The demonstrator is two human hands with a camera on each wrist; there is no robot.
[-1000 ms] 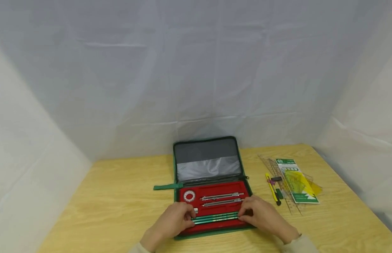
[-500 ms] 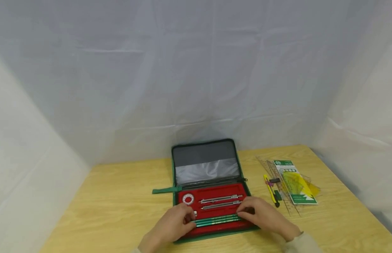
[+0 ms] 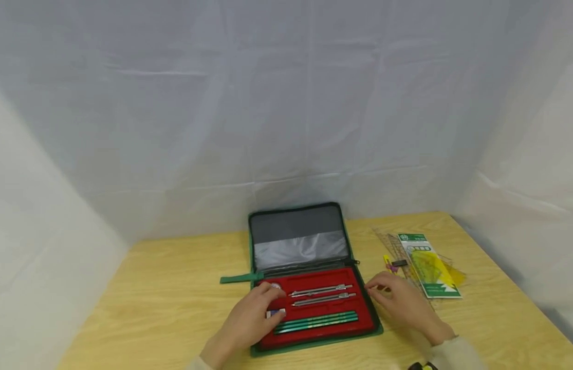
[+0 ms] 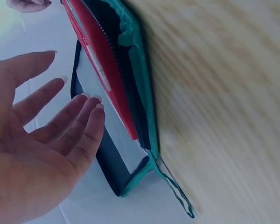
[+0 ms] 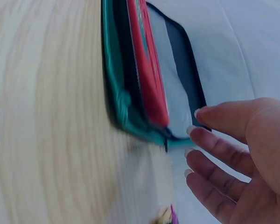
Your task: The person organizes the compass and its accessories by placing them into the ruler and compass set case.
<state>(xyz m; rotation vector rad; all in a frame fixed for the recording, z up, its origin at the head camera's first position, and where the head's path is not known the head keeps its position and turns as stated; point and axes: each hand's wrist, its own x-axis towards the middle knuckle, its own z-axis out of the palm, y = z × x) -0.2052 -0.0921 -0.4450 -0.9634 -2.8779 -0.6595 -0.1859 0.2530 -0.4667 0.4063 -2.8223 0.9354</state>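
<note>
Green pencils (image 3: pixel 316 322) lie side by side in the front of the red tray (image 3: pixel 323 310) of an open green zip case (image 3: pixel 295 223). My left hand (image 3: pixel 251 317) hovers over the tray's left end, near a small white-and-blue block (image 3: pixel 279 312) and a mostly hidden white ring (image 3: pixel 276 285). Its fingers (image 4: pixel 42 100) are spread and hold nothing in the left wrist view. Just past the case's right edge is my right hand (image 3: pixel 402 300), its fingers (image 5: pixel 214 144) loosely bent with nothing between them. Two silver drawing instruments (image 3: pixel 320 291) rest in the tray behind the pencils.
Right of the case lie a green-and-white packet (image 3: pixel 418 244) with yellow set squares (image 3: pixel 431 267), clear rulers (image 3: pixel 389 241), a dark small block (image 3: pixel 400 263) and a partly covered yellow tool (image 3: pixel 387 261). A green strap (image 3: pixel 235 279) sticks out left. White sheeting (image 3: pixel 286 128) stands behind.
Both hands have let go of the pencils, which now lie in the tray. The right hand has moved right, off the tray; the left has drawn slightly left and up.
</note>
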